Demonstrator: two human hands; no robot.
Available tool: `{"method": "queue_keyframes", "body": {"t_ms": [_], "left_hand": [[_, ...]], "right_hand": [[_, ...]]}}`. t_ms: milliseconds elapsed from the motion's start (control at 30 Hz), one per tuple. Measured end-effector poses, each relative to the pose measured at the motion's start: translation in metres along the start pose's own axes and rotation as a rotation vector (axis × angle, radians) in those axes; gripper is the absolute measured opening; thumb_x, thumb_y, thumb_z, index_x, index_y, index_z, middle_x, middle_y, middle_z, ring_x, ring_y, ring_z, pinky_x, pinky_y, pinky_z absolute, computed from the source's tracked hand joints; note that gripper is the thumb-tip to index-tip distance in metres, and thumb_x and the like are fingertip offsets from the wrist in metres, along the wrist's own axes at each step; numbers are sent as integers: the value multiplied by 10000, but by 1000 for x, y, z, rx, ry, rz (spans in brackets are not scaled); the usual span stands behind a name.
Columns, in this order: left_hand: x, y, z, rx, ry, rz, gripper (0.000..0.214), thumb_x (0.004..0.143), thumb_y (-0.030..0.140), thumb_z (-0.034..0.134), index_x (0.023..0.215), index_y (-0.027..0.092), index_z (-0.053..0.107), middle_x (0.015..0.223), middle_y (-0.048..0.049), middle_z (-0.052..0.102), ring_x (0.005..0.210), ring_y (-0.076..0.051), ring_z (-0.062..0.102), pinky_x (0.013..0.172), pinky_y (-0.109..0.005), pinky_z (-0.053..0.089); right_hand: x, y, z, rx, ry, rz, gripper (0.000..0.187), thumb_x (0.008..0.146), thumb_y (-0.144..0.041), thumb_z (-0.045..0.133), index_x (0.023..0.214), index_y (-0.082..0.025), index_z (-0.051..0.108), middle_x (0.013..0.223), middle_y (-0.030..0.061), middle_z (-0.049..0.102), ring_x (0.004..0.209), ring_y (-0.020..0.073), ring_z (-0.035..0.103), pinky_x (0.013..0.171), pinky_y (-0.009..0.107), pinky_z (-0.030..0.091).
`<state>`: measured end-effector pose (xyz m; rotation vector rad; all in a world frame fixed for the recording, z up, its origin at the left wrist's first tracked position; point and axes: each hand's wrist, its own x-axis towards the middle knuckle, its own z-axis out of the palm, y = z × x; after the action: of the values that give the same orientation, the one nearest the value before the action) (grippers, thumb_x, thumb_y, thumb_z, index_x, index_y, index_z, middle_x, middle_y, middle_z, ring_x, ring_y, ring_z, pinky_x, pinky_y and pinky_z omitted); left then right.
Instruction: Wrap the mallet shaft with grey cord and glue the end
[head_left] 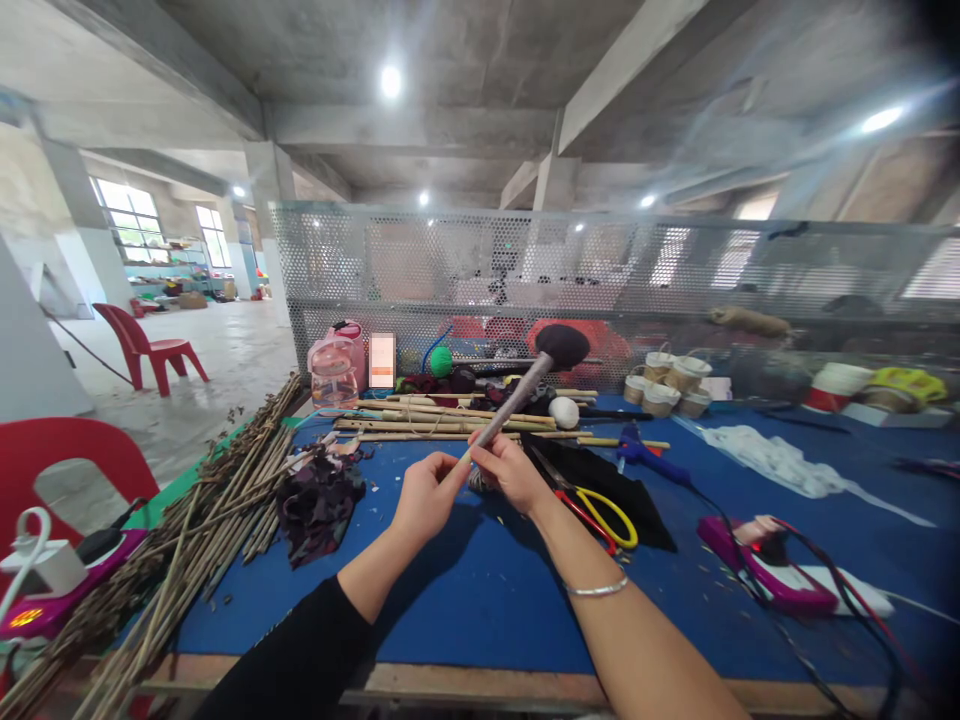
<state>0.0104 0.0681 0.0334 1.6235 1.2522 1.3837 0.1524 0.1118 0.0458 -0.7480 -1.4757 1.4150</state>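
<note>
Fingers of left hand [424,497]: pinched together on the lower tip of a grey stem [510,405].
Fingers of right hand [512,470]: curled shut round the same stem, just above.
Stem: was held in the air over the blue table [465,590], tilted up and away to the right, ending in a dark fuzzy head [562,346].
Silver bracelet [596,588]: sat on the right wrist.
Yellow-handled scissors [604,512]: lay on black cloth [637,495], just right of the hands.
Blue glue gun [643,452]: lay beyond the cloth.
Dark purple scraps [319,500]: lay left of the hands.
Dry stalks [187,540]: were heaped along the table's left edge.
</note>
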Motion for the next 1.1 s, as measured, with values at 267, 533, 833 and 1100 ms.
{"method": "queue_keyframes", "body": {"t_ms": [267, 533, 833, 1100], "left_hand": [[-1, 1, 0, 119, -27, -26, 303, 790, 433, 526, 835, 151, 627, 624, -4, 596, 506, -113, 492, 504, -222, 355], [1, 1, -4, 89, 34, 11, 321, 759, 423, 570, 812, 129, 687, 605, -3, 604, 537, -114, 475, 514, -217, 333], [1, -3, -2, 254, 32, 64, 265, 800, 372, 526, 872, 145, 643, 693, -19, 616, 610, -126, 504, 573, -229, 348], [3, -2, -3, 54, 5, -20, 321, 781, 449, 538, 718, 143, 613, 573, 8, 557, 514, -107, 450, 516, -221, 330]], "right_hand": [[3, 7, 2, -51, 43, -3, 355, 679, -453, 684, 792, -176, 492, 496, -99, 362, 388, 38, 253, 367, 199, 156], [1, 5, -2, 169, -47, 18, 355, 691, -415, 693, 875, -196, 483, 462, -129, 257, 374, 34, 181, 369, 188, 124], [5, 12, -2, -24, 70, -2, 370, 674, -476, 683, 789, -181, 492, 460, -113, 319, 375, 37, 234, 363, 188, 160], [2, 5, -3, 97, 6, 11, 382, 683, -452, 688, 877, -191, 488, 458, -125, 286, 365, 35, 214, 365, 187, 134]]}}
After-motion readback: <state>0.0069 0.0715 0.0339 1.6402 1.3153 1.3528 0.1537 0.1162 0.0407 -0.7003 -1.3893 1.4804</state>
